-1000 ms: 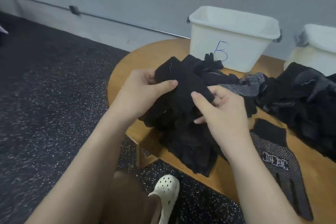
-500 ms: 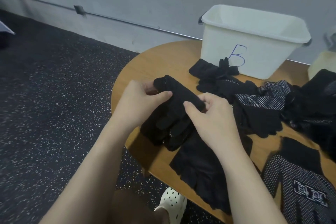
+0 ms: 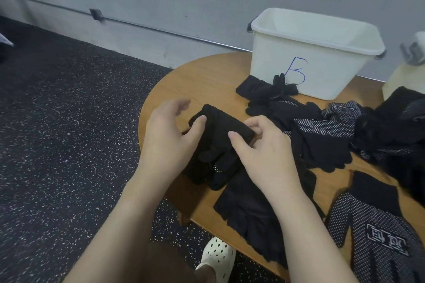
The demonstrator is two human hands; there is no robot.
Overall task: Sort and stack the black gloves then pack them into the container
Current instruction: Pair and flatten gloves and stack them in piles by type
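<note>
**Both hands on the folded glove stack, container B sitting behind**

So here's your setup. Your left hand (image 3: 169,139) is at the left end of the stack of black gloves (image 3: 216,142) near the table's left edge. The thumb is pressed onto the top of the folded cuff, while the other fingers are spread up and apart, loosely curved and clear of the fabric as far as I can see. So that hand is more pressing than gripping.

Your right hand (image 3: 264,154) is on the right end of the same stack. The thumb lies on top of the fabric and the curled fingers wrap round the far edge, so that one is pinching the glove between thumb and fingers.

The stack rests on the round wooden table (image 3: 207,80), with its finger ends pointing back towards you. Just under your right wrist lies a flat black glove (image 3: 250,216) at the table's near edge. To the right is a dotted glove with a white logo (image 3: 377,234), and a loose pile of gloves (image 3: 333,131) spreads across the middle and right.

The white container marked B (image 3: 315,53) stands at the back of the table, well apart from your hands, with one black glove lying against its front wall.
</note>
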